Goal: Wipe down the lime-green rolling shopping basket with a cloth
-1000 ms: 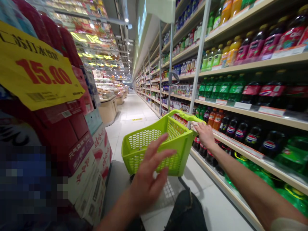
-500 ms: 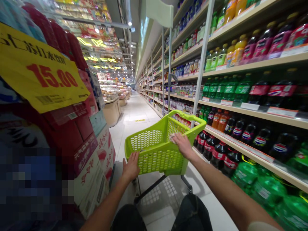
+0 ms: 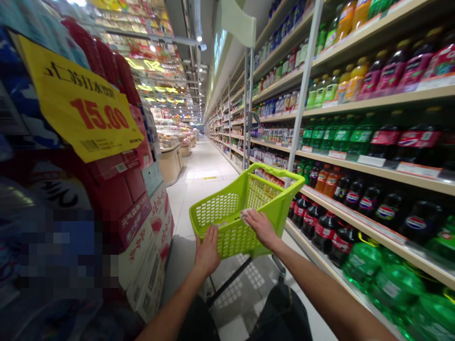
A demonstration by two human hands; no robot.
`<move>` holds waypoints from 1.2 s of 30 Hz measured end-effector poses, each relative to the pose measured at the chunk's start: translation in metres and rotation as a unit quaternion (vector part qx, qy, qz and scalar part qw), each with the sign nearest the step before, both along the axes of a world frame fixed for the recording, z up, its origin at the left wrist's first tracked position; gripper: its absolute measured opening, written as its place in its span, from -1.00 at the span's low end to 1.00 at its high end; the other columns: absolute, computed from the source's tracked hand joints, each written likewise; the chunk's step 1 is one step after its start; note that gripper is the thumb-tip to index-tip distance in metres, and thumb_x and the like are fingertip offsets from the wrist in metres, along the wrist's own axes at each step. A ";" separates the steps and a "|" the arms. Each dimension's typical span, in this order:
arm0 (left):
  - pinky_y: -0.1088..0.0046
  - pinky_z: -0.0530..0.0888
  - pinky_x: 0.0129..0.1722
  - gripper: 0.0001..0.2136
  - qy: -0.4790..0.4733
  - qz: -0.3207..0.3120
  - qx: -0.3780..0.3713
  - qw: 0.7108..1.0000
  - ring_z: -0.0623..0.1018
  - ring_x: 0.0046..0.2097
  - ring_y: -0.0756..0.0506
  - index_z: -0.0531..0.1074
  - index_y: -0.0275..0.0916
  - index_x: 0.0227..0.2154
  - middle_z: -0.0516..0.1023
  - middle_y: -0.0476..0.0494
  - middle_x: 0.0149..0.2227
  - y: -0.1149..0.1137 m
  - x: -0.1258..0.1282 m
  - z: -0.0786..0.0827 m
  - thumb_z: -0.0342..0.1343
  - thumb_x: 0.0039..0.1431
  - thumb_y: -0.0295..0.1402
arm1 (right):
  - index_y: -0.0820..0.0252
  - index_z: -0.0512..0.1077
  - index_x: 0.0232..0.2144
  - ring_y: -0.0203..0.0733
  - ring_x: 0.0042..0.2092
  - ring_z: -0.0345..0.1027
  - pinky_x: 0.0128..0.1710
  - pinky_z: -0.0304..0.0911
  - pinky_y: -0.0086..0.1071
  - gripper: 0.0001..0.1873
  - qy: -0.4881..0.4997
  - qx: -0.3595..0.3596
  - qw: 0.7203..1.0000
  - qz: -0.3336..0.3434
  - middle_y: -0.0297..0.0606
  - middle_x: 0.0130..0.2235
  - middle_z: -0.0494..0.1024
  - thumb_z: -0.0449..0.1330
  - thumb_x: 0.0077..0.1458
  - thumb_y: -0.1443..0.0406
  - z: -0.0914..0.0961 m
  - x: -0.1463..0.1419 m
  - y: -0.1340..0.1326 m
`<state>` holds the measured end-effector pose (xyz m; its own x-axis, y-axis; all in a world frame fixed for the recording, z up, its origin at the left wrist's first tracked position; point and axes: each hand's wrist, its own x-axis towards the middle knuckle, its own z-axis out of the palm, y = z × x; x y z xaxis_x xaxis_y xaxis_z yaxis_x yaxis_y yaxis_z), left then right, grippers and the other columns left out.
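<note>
A lime-green shopping cart [image 3: 231,239] with a perforated plastic basket stands slantwise before my knees. My left hand [image 3: 209,253] lies on the near rim at its left end, with fingers stretched out and the thumb apart. Farther right along the same rim rests my right hand [image 3: 261,228], its fingers extended over the edge. Something pale shows at the right fingertips, too blurred to name. The cart's handle bar [image 3: 275,171] is at the far right end, away from both hands. Most of the basket's floor is hidden by its near wall.
Shelves [image 3: 377,168] of bottled drinks line the right, with large green bottles [image 3: 396,272] at floor level. Stacked cartons [image 3: 142,255] under a yellow price sign [image 3: 88,104] crowd the left. A tiled aisle [image 3: 204,158] runs ahead past wooden display stands [image 3: 171,163].
My left hand has shifted right along the rim and my right hand slightly left, so they are closer together. The cart's left end sits slightly farther right in view.
</note>
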<state>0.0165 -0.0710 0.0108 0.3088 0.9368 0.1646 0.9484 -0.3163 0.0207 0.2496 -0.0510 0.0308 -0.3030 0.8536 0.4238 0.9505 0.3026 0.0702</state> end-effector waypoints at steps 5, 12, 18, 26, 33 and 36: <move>0.03 -0.11 0.19 -0.28 -0.015 -0.042 -0.024 0.999 -0.05 0.26 -0.18 -0.08 -0.37 0.19 -0.07 -0.20 0.26 -0.007 0.003 0.005 -0.11 -0.14 -0.47 | 0.05 0.28 0.02 -0.10 0.21 -0.03 0.12 -0.05 -0.01 -0.57 0.017 0.029 0.999 0.020 -0.20 0.16 0.19 -0.07 0.13 0.45 -0.006 -0.009 0.003; -0.07 -0.16 0.17 -0.30 -0.015 -0.020 -0.035 0.999 -0.02 0.26 -0.18 -0.05 -0.35 0.18 0.01 -0.22 0.24 -0.003 -0.004 0.002 -0.12 -0.15 -0.51 | 0.04 0.29 0.01 -0.07 0.20 -0.01 0.04 0.08 -0.03 -0.55 0.063 0.072 0.995 -0.016 -0.17 0.15 0.22 -0.09 0.12 0.47 -0.030 0.003 -0.001; -0.09 -0.16 0.17 -0.33 -0.015 -0.032 -0.019 0.999 -0.01 0.25 -0.20 -0.06 -0.37 0.17 0.06 -0.25 0.23 -0.008 0.004 -0.006 -0.13 -0.11 -0.49 | 0.01 0.32 -0.02 -0.08 0.18 0.03 0.06 0.07 -0.07 -0.59 0.049 0.070 0.996 0.038 -0.22 0.14 0.24 -0.04 0.13 0.44 -0.039 -0.010 -0.010; -0.08 -0.15 0.17 -0.36 -0.023 -0.048 -0.013 0.999 -0.05 0.26 -0.21 -0.04 -0.35 0.17 0.06 -0.24 0.22 -0.027 0.028 -0.012 -0.12 -0.06 -0.42 | 0.13 0.40 -0.09 -0.08 0.16 0.08 0.07 0.10 -0.14 -0.61 0.138 0.073 0.987 -0.036 -0.14 0.09 0.31 -0.03 0.09 0.47 -0.035 0.020 0.021; -0.01 -0.16 0.19 -0.35 -0.024 -0.127 -0.043 0.991 -0.03 0.26 -0.16 -0.05 -0.32 0.17 0.04 -0.20 0.23 -0.020 0.033 -0.003 -0.09 -0.06 -0.37 | 0.14 0.41 -0.11 -0.08 0.15 0.09 0.07 0.07 -0.13 -0.58 0.165 0.057 0.983 -0.058 -0.13 0.10 0.30 -0.02 0.02 0.52 -0.036 0.044 0.011; -0.04 -0.16 0.18 -0.40 -0.007 -0.061 -0.029 0.998 0.00 0.25 -0.16 0.00 -0.35 0.16 0.04 -0.24 0.23 0.000 0.017 0.000 -0.16 -0.04 -0.47 | 0.12 0.39 -0.08 -0.06 0.15 0.09 0.04 0.08 -0.12 -0.55 0.154 0.087 0.982 -0.063 -0.14 0.11 0.29 -0.03 0.01 0.53 -0.047 0.029 -0.016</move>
<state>0.0331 -0.0709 0.0105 0.4195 0.9002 0.1172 0.9023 -0.4276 0.0551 0.2789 -0.0668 -0.0162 -0.0331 0.7824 0.6219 0.9639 0.1894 -0.1870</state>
